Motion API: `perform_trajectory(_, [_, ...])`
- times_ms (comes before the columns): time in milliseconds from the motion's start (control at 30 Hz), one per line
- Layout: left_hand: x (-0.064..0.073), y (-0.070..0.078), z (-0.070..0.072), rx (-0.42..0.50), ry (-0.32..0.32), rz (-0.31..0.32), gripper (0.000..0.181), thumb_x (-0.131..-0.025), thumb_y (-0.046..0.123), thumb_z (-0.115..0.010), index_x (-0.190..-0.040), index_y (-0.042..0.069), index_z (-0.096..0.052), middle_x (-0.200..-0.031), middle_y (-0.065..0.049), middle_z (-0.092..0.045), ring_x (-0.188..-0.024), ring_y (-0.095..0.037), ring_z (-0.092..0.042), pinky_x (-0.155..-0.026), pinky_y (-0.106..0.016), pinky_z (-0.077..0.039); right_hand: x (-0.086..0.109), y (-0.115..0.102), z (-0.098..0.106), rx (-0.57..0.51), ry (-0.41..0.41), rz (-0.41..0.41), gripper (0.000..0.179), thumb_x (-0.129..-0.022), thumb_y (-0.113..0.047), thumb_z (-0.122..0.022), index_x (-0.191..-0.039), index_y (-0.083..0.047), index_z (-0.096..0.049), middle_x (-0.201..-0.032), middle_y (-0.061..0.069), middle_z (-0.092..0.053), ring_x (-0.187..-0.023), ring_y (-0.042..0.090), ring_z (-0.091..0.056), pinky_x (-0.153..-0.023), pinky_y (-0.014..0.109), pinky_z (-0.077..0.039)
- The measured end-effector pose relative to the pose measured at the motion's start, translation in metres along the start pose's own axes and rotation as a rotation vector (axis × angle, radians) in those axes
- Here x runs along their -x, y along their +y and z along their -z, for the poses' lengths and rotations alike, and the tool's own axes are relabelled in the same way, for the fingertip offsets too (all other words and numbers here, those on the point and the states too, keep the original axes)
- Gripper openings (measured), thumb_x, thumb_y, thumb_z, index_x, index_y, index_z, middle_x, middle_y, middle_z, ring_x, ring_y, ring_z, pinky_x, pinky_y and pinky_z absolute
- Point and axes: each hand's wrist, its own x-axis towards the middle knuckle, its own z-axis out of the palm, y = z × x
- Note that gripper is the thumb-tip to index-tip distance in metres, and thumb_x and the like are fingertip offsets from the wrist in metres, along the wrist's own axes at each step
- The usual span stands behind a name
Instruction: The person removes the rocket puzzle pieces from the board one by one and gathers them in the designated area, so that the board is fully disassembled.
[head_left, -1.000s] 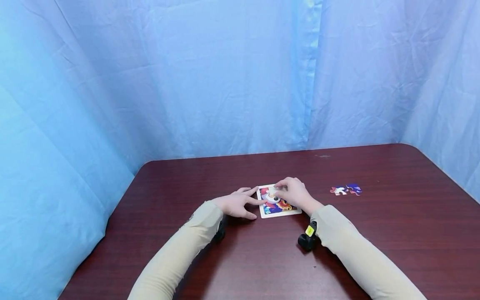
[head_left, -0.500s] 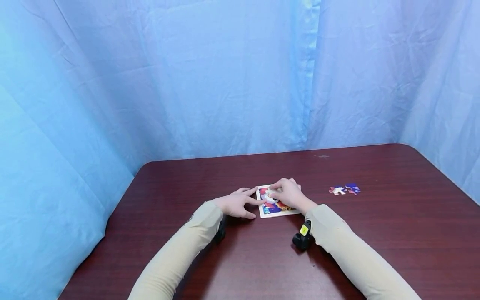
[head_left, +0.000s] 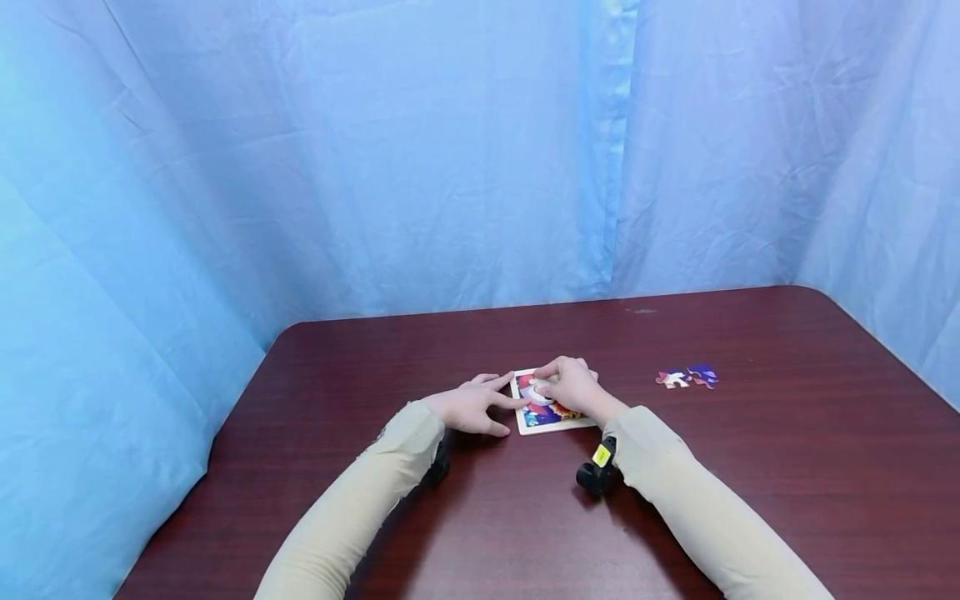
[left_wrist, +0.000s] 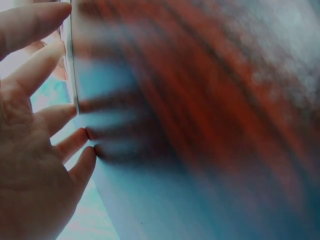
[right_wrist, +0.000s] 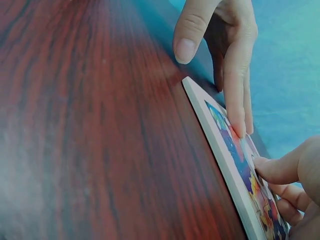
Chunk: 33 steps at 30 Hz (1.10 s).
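A small picture jigsaw in a white-framed tray point(head_left: 557, 429) lies flat on the table, printed in red, purple and orange. My left hand point(head_left: 468, 408) lies at its left side with fingers spread, one fingertip on the picture and another at the frame's far left corner. Over the upper part of the picture, my right hand point(head_left: 576, 390) pinches a pale puzzle piece between thumb and index finger, low against the tray; most of the piece is hidden. In the right wrist view the right thumb point(right_wrist: 277, 170) touches the picture surface beside the left fingers point(right_wrist: 235, 95).
Two loose puzzle pieces, a white-and-red one point(head_left: 674, 380) and a purple one point(head_left: 702, 375), lie to the right of the tray. The dark red wooden table point(head_left: 495, 517) has blue curtains point(head_left: 450, 167) behind it and at its sides.
My right hand has shifted slightly left over the tray, covering more of the picture. The left hand stays in place at the tray's left side.
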Motion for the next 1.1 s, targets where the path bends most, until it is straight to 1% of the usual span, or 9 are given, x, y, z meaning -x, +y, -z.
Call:
perform_trajectory(267, [0.0000,-0.0006,-0.0007,0.002,0.010,-0.002,0.055,-0.090,0.030,-0.062,-0.141,0.034,-0.044,-0.160,-0.004,-0.013,-0.145,-0.030,-0.012,-0.114,-0.047,-0.020,-0.0014,-0.0013,-0.0019,-0.017,-0.004,-0.034,0.030,-0.087,-0.015,-0.068,-0.116,-0.012,-0.070,-0.126,0.015,-0.058,-0.119,0.034,-0.041,-0.099,0.055,-0.024])
perform_trajectory(600, [0.0011,0.0010,0.0004,0.019,0.015,-0.006,0.054,-0.090,0.026,-0.062,-0.141,0.032,-0.046,-0.159,-0.004,-0.014,-0.144,-0.031,-0.013,-0.114,-0.049,-0.018,-0.0023,-0.0029,-0.0007,0.014,-0.008,-0.008,0.028,-0.086,-0.013,-0.068,-0.114,-0.010,-0.070,-0.122,0.015,-0.062,-0.117,0.034,-0.042,-0.097,0.056,-0.024])
perform_trajectory(800, [0.0010,0.0002,-0.0001,0.008,0.019,-0.008,0.054,-0.089,0.025,-0.062,-0.141,0.032,-0.046,-0.159,-0.005,-0.015,-0.144,-0.031,-0.014,-0.114,-0.049,-0.019,-0.0005,-0.0037,-0.0014,0.029,-0.023,0.021,0.024,-0.086,-0.013,-0.068,-0.109,-0.010,-0.067,-0.118,0.013,-0.062,-0.113,0.033,-0.042,-0.097,0.056,-0.023])
perform_trajectory(867, [0.0007,0.0001,-0.0004,0.002,0.023,-0.016,0.055,-0.089,0.024,-0.062,-0.141,0.031,-0.046,-0.159,-0.006,-0.015,-0.144,-0.032,-0.015,-0.114,-0.050,-0.019,0.0006,-0.0039,-0.0018,0.032,-0.027,0.033,0.026,-0.086,-0.015,-0.069,-0.111,-0.011,-0.065,-0.117,0.011,-0.062,-0.113,0.033,-0.042,-0.097,0.056,-0.022])
perform_trajectory(967, [0.0006,-0.0001,-0.0012,-0.004,0.025,-0.020,0.055,-0.089,0.024,-0.063,-0.141,0.031,-0.046,-0.159,-0.007,-0.016,-0.144,-0.033,-0.016,-0.114,-0.050,-0.019,0.0018,-0.0029,-0.0026,0.033,-0.023,0.053,0.034,-0.085,-0.016,-0.070,-0.118,-0.011,-0.063,-0.118,0.010,-0.063,-0.114,0.033,-0.042,-0.098,0.057,-0.022])
perform_trajectory(1100, [0.0011,-0.0007,-0.0021,-0.006,0.027,-0.022,0.055,-0.089,0.024,-0.063,-0.141,0.031,-0.046,-0.159,-0.007,-0.016,-0.144,-0.033,-0.016,-0.114,-0.051,-0.019,0.0030,-0.0013,-0.0029,0.049,-0.020,0.083,0.040,-0.084,-0.017,-0.071,-0.122,-0.008,-0.063,-0.122,0.015,-0.060,-0.117,0.036,-0.043,-0.098,0.060,-0.022])
